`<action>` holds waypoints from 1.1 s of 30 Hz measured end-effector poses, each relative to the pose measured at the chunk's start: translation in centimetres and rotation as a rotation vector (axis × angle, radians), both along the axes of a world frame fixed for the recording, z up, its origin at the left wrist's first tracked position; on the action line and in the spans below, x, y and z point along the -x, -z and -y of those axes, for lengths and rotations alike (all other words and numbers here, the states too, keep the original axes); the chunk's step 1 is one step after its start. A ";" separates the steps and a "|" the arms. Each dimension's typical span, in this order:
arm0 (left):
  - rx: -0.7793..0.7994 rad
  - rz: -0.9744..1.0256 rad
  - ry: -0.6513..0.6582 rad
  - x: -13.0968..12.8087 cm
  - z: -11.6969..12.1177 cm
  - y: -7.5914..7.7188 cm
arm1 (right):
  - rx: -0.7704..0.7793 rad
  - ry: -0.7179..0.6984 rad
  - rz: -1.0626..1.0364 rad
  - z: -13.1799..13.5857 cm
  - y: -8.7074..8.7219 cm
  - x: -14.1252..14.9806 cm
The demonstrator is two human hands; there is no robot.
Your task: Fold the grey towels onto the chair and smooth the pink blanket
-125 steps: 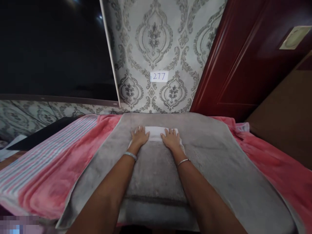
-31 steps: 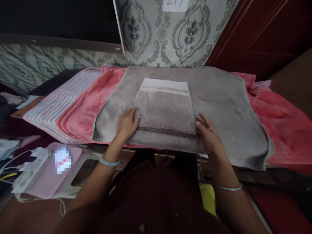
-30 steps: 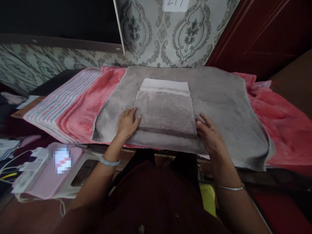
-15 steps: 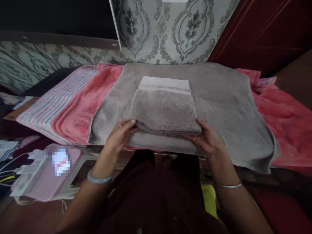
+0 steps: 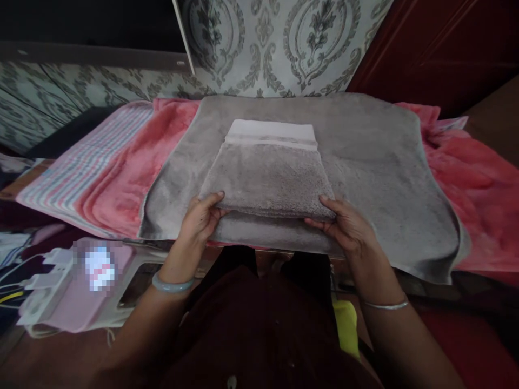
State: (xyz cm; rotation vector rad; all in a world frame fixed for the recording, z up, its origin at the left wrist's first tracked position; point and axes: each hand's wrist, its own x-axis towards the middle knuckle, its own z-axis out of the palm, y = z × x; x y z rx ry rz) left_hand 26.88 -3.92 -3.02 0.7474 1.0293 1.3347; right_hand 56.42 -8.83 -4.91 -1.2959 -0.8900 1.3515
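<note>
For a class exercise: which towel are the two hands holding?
The folded grey towel with the white band: the left hand and right hand hold its near edge; the larger grey towel lies beneath.

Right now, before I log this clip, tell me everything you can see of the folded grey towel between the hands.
The folded grey towel looks like soft, plush terry, folded into a flat, roughly rectangular stack with a thick near edge. At its far end is a smoother, paler band crossed by a thin line. It lies on a larger grey towel of similar pile. The left hand and right hand hold its near corners.
</note>
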 end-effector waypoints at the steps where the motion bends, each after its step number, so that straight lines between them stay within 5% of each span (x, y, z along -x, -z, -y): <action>1: 0.031 0.005 -0.026 0.0 0.0 0.0 | 0.007 0.000 -0.001 0.0 0.0 -0.1; 11: 0.244 0.097 -0.028 0.7 0.0 -1.4 | 0.076 0.062 -0.097 0.5 -0.4 1.0; 21: 0.219 0.119 -0.078 0.7 0.2 -1.2 | 0.068 0.073 -0.142 0.3 -0.4 1.6; 26: 0.240 0.042 -0.042 2.7 0.1 -1.5 | 0.054 -0.018 -0.099 0.8 -0.4 0.3; 29: 0.043 -0.243 -0.132 4.4 -0.6 -1.6 | -0.002 0.054 0.163 0.3 0.0 -1.8; 33: -0.472 -0.825 -0.127 3.0 -3.4 -2.9 | -0.369 0.203 0.779 -3.5 -1.5 -2.6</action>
